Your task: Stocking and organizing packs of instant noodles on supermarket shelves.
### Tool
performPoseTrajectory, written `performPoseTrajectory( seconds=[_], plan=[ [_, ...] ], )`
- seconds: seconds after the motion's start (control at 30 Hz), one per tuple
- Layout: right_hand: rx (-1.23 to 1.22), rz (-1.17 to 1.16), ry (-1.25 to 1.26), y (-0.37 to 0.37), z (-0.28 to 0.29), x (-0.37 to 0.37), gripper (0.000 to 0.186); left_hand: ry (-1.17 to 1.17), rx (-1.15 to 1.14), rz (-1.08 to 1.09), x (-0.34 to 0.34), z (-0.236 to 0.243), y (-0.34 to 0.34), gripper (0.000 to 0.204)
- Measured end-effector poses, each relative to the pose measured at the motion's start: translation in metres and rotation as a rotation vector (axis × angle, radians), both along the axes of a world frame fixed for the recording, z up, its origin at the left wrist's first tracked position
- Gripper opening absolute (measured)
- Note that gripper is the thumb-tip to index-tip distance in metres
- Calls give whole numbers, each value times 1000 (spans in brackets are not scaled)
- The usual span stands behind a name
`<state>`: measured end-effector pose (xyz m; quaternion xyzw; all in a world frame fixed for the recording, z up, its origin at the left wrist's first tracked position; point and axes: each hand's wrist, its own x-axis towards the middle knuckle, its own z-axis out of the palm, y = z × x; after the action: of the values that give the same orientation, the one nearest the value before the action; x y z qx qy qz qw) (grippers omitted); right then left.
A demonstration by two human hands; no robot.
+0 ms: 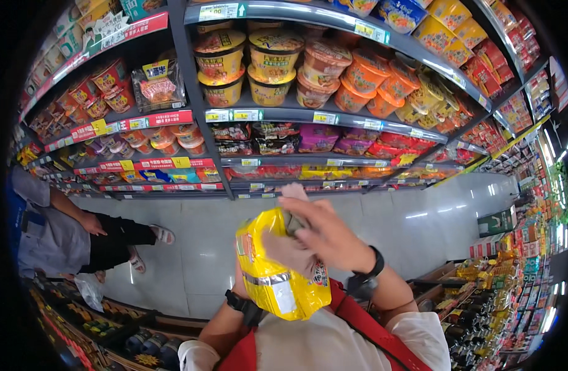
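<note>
My left hand [239, 281], mostly hidden behind a yellow plastic package [296, 294], holds it in front of my chest. The package is glossy and crinkled, with a silvery band and pale labels on it. Above and over its upper right part, my right hand [324, 232] grips a pinkish-grey cloth [278, 250], blurred by motion, which lies against the package and sticks up past my fingers. Black bands circle both my wrists.
Shelves [278, 115] of noodle tubs and packets face me across a grey tiled floor [210, 229]. A person [61, 229] in dark trousers and sandals stands at my left, beside a white plastic bag [89, 290]. Bottle-laden shelves [463, 297] are at lower right and lower left.
</note>
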<state>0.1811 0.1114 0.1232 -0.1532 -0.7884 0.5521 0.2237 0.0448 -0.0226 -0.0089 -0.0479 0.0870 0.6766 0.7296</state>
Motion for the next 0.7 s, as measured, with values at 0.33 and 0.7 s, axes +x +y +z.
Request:
performPoseTrajectory(
  seconds=[0.33,0.7],
  plan=[
    [415,-218,-272,25,-28,9,51,-38,-49,-78,11,-27,41,68],
    [395,350,-120,58,-29,50,53,225,26,160,80,-32,99,74]
  ],
)
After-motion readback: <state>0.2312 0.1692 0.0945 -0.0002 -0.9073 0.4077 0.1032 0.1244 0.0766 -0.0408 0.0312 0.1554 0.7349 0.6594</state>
